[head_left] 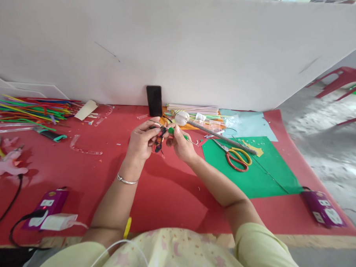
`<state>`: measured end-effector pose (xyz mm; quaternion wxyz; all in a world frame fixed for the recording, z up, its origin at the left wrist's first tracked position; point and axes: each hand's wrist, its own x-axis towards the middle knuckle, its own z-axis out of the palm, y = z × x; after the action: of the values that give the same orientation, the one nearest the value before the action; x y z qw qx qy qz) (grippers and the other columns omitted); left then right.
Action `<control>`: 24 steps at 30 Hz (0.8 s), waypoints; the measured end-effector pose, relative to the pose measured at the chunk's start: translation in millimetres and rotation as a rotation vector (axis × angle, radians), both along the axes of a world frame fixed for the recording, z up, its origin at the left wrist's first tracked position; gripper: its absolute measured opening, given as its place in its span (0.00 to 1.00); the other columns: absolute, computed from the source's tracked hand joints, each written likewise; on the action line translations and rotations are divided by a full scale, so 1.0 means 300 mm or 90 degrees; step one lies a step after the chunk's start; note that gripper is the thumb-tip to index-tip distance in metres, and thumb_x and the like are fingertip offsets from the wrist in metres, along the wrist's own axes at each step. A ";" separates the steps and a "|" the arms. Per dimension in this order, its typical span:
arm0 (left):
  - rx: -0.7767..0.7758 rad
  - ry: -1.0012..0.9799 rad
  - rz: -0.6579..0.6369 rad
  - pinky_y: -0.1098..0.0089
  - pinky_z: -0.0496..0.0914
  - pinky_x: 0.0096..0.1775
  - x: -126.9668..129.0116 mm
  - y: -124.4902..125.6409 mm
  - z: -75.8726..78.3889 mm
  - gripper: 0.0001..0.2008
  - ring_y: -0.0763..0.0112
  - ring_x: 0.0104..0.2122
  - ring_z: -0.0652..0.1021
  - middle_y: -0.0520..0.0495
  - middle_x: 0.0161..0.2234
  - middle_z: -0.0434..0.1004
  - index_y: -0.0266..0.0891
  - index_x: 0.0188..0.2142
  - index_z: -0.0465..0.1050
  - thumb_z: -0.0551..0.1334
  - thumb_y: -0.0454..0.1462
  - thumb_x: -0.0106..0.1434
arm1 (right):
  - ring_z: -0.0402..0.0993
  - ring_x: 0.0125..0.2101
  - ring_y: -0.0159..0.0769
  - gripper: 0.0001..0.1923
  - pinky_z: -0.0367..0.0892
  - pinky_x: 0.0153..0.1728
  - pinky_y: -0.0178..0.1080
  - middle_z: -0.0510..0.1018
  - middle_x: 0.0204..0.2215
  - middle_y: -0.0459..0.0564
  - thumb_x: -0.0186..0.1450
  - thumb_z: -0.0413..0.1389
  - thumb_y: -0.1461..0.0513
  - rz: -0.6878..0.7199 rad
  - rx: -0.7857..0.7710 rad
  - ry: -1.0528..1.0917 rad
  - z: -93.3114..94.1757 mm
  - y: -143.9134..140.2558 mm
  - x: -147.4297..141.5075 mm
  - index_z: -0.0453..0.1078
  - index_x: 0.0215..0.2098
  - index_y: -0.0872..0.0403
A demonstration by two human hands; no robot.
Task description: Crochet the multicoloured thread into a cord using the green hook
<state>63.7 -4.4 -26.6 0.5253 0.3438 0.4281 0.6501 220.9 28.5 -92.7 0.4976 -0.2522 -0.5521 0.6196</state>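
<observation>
My left hand [140, 141] is closed in a pinch on a small dark craft piece with orange spots [159, 142], held above the red-covered table [175, 188]. Close beside it, my right hand [183, 146] pinches a small green piece [171, 130] with a thin wire-like strand sticking out past the fingers. Both hands almost meet, and the fingers partly hide what they hold. Just behind my right hand is a grey stick [222, 134] with a white rounded head.
A phone [154, 101] leans on the white board [181, 47]. Scissors [238, 158] lie on a green sheet [270, 173]. Colourful pipe cleaners [34, 109] pile up at left, near a pink glue gun [10, 163]. Purple power strips [52, 203] sit at both front corners.
</observation>
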 end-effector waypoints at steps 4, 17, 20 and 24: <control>-0.070 -0.050 -0.077 0.77 0.47 0.19 -0.026 -0.003 0.022 0.20 0.82 0.18 0.64 0.54 0.25 0.77 0.39 0.40 0.89 0.78 0.34 0.44 | 0.79 0.36 0.37 0.30 0.78 0.32 0.38 0.83 0.45 0.53 0.74 0.64 0.34 0.064 0.023 0.040 0.013 0.031 0.039 0.83 0.47 0.50; -0.051 -0.048 -0.124 0.77 0.50 0.20 -0.052 0.001 0.009 0.20 0.86 0.17 0.59 0.51 0.26 0.82 0.40 0.37 0.91 0.85 0.32 0.42 | 0.79 0.36 0.34 0.34 0.81 0.33 0.36 0.83 0.49 0.56 0.73 0.64 0.32 0.118 0.148 -0.060 0.090 0.059 0.118 0.87 0.35 0.54; -0.044 -0.021 -0.114 0.76 0.49 0.20 -0.061 0.001 0.008 0.20 0.86 0.17 0.59 0.49 0.27 0.84 0.39 0.37 0.91 0.85 0.31 0.42 | 0.81 0.36 0.35 0.33 0.79 0.31 0.35 0.85 0.45 0.56 0.72 0.66 0.33 0.111 0.165 -0.073 0.103 0.065 0.134 0.88 0.38 0.54; -0.051 0.001 -0.119 0.76 0.50 0.20 -0.063 -0.001 0.018 0.19 0.87 0.16 0.59 0.50 0.26 0.83 0.39 0.36 0.92 0.83 0.30 0.41 | 0.83 0.33 0.35 0.31 0.78 0.30 0.34 0.87 0.40 0.55 0.73 0.67 0.36 0.127 0.191 -0.078 0.088 0.086 0.158 0.88 0.43 0.55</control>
<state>44.7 -4.8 -21.2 0.5966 0.3617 0.4201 0.5803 268.1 54.4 -66.3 0.4314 -0.1565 -0.6898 0.5600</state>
